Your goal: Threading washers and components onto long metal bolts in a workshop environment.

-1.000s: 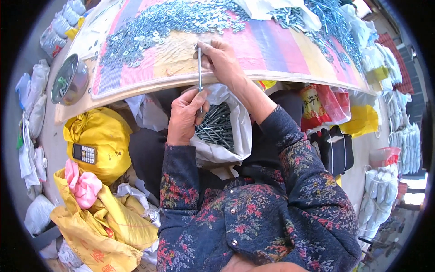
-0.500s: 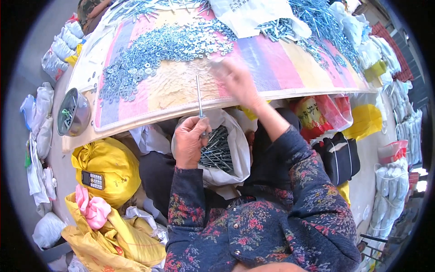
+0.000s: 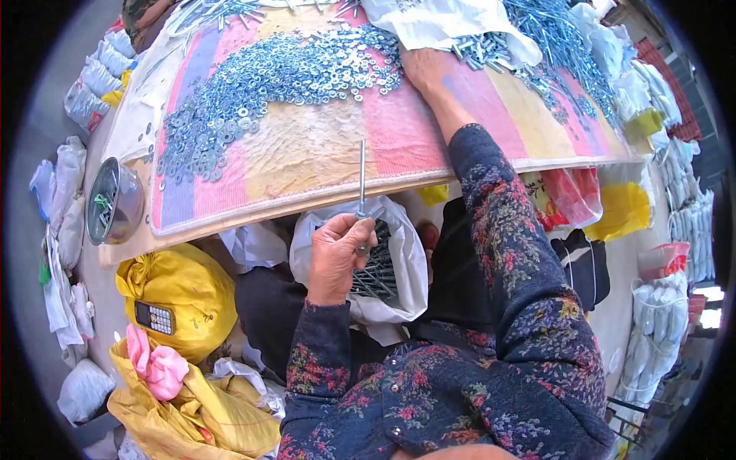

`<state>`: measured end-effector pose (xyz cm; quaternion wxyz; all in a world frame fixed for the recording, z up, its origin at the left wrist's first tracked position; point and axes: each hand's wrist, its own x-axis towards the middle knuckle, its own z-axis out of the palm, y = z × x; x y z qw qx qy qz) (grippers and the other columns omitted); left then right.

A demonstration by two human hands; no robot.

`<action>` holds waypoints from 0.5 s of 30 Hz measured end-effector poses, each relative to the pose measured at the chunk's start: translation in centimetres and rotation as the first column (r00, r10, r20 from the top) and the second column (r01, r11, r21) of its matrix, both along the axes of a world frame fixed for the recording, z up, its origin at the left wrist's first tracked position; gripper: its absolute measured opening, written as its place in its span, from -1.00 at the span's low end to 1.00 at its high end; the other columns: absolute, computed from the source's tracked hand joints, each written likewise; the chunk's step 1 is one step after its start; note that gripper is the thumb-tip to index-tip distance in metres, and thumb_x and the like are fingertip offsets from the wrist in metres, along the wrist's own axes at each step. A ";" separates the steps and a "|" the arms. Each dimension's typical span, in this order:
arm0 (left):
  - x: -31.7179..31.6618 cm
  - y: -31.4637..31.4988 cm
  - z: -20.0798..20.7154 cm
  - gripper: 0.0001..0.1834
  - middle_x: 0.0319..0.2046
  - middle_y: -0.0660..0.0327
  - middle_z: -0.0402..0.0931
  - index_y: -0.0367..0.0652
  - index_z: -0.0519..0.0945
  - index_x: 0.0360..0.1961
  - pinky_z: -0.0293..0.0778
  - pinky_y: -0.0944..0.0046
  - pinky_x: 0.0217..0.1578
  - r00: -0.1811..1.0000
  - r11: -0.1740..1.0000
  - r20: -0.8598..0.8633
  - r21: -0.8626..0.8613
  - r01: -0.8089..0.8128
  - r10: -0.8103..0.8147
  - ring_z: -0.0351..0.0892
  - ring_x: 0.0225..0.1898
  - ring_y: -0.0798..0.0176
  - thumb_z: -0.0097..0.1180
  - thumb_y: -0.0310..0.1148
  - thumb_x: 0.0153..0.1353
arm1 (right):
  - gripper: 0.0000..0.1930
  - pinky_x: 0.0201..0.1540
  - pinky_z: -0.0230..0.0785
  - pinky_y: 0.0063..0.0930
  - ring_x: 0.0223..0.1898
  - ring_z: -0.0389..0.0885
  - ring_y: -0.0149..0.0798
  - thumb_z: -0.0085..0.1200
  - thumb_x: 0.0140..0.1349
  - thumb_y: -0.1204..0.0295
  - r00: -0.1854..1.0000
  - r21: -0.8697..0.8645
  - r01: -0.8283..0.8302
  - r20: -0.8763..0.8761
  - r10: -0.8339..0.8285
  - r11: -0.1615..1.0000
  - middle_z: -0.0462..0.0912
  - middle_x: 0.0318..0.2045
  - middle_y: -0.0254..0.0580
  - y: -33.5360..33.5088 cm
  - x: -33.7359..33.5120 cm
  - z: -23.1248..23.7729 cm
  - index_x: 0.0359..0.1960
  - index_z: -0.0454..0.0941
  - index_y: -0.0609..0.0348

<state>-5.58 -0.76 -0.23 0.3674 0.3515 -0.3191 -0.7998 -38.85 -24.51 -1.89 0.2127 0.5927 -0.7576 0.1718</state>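
One long bolt [image 3: 361,178] is pinched upright, tip pointing away over the worktop [image 3: 307,153] edge, by the closed left hand [image 3: 335,257], while the right hand [image 3: 424,67], fingers loosely curled, is laid among washers [image 3: 261,84].

One head camera looks steeply down, close over the lap, facing forward across the striped board [image 3: 307,153]; fisheye bends the rim.

Silver bolt [image 3: 362,176], pastel-striped cloth [image 3: 307,153]

Left hand [image 3: 335,257] fisted; right hand [image 3: 424,67] reaching forward.
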 end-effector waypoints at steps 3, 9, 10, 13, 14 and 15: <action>-0.3 0.1 -0.2 -0.88 -0.56 0.24 0.56 -0.28 0.58 -0.36 0.19 0.57 -0.77 1.000 1.000 0.024 -0.001 0.014 -0.014 0.34 -0.71 0.55 0.22 -0.43 0.19 | -0.61 -0.02 0.35 -0.10 -0.16 0.59 0.06 -0.17 0.30 0.09 0.992 -0.203 -0.124 -0.023 0.122 0.971 0.68 -0.27 -0.02 0.7 1.9 0.2 -0.14 0.62 0.02; -0.5 -0.1 -0.9 -0.88 -0.57 0.24 0.57 -0.25 0.59 -0.34 0.15 0.56 -0.79 1.000 1.000 0.011 0.000 -0.022 0.022 0.32 -0.76 0.53 0.23 -0.41 0.18 | -0.62 0.06 0.34 -0.27 -0.03 0.56 0.03 -0.17 0.32 0.14 0.733 -0.230 -0.263 0.583 0.349 0.937 0.63 -0.12 0.08 3.7 5.0 1.5 -0.08 0.62 0.04; -0.4 -0.2 -0.9 -0.88 -0.57 0.24 0.56 -0.24 0.59 -0.33 0.16 0.56 -0.80 0.999 0.999 0.033 -0.007 -0.037 0.038 0.32 -0.77 0.52 0.24 -0.42 0.18 | -0.62 0.06 0.34 -0.31 -0.02 0.56 0.02 -0.16 0.31 0.15 0.548 -0.289 -0.318 0.721 0.424 0.903 0.62 -0.10 0.09 4.3 4.1 1.8 -0.07 0.62 0.07; 0.1 -0.2 -1.0 -0.86 -0.57 0.25 0.56 -0.25 0.59 -0.31 0.16 0.56 -0.79 0.995 0.996 0.045 -0.003 -0.087 0.087 0.33 -0.76 0.52 0.24 -0.42 0.17 | -0.60 0.00 0.38 -0.36 -0.05 0.58 0.01 -0.08 0.26 0.19 0.274 -0.353 -0.328 0.852 0.445 0.876 0.62 -0.09 0.11 9.7 3.4 4.3 -0.07 0.61 0.20; -0.2 -0.1 -0.6 -0.86 -0.56 0.25 0.56 -0.25 0.59 -0.30 0.17 0.56 -0.78 0.995 0.996 0.043 -0.001 -0.090 0.090 0.34 -0.74 0.52 0.25 -0.41 0.17 | -0.62 -0.03 0.37 -0.39 -0.12 0.58 -0.11 -0.05 0.27 0.20 0.514 -0.283 -0.254 0.771 0.376 0.925 0.62 -0.12 0.04 11.2 2.0 4.3 -0.03 0.60 0.18; -0.2 0.0 -0.7 -0.86 -0.56 0.25 0.56 -0.25 0.59 -0.30 0.17 0.56 -0.78 0.995 0.996 0.044 -0.001 -0.087 0.087 0.34 -0.74 0.52 0.25 -0.41 0.17 | -0.63 -0.06 0.37 -0.42 -0.18 0.58 -0.23 -0.01 0.29 0.21 0.717 -0.230 -0.160 0.642 0.273 0.960 0.63 -0.15 -0.02 12.2 1.6 4.4 0.00 0.59 0.16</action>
